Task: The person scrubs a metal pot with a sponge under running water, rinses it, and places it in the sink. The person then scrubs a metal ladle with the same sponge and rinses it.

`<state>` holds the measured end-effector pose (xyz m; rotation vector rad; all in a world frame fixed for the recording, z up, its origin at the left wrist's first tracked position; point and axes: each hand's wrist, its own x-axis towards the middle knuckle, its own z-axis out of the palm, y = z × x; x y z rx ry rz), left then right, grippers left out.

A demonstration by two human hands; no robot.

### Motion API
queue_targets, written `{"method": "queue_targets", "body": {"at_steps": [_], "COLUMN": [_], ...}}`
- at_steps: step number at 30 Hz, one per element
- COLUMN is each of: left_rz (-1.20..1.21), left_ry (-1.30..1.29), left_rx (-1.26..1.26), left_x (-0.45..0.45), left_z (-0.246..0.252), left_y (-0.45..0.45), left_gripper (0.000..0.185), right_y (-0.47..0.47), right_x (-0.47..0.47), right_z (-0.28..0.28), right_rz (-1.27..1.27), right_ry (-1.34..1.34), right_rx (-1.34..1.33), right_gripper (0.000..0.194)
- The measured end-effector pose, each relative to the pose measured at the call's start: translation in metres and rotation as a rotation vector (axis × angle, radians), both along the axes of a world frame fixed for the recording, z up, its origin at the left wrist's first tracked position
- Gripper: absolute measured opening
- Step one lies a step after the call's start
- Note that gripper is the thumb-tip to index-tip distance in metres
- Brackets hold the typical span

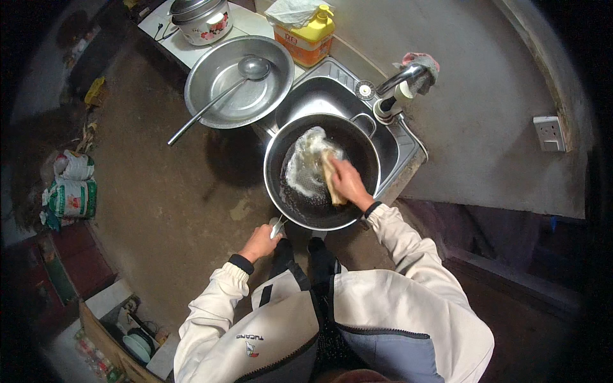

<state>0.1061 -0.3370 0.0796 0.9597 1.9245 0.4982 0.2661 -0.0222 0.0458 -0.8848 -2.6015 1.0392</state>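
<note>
A large dark wok (352, 210) with a bright metal rim lies partly over the steel sink. My left hand (261, 243) is closed around the wok's handle (277, 227) at the near left. Inside the wok, my right hand (348, 181) grips a tan scrubber or folded cloth (331, 178), whose exact kind I cannot tell. White foam (306, 163) and some liquid spread over the wok's inner surface to the left of that hand. A small loop handle (365, 123) stands out at the wok's far right side.
Left of the sink (313, 91), a metal basin (203, 91) holds a ladle (254, 68). Behind are a floral pot (206, 28) and a yellow-topped pump container (309, 40). The faucet (402, 79), with a cloth (424, 76) over it, rises at the sink's right. A wall socket (549, 133) is farther right.
</note>
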Motion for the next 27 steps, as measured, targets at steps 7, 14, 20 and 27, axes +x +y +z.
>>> {"method": "queue_targets", "body": {"at_steps": [7,14,20,27], "left_rz": [-0.012,0.016,0.007,0.013], "left_ry": [0.003,0.037,0.085,0.094], "left_rx": [-0.124,-0.103,-0.088,-0.125], "left_x": [-0.004,-0.002,-0.003,0.000], "left_z": [0.004,0.010,0.023,0.024], "left_y": [0.004,0.005,0.010,0.013], "left_gripper": [0.032,0.028,0.029,0.031], "right_y": [0.075,0.046,-0.023,-0.074], "right_x": [-0.054,-0.135,-0.166,-0.140], "right_z": [0.003,-0.022,-0.012,-0.003], "right_rz": [-0.365,-0.218,0.007,0.256], "right_ry": [0.089,0.212,0.337,0.306], "right_rx": [0.260,0.070,-0.042,-0.135], "right_gripper": [0.052,0.061,0.056,0.051]}}
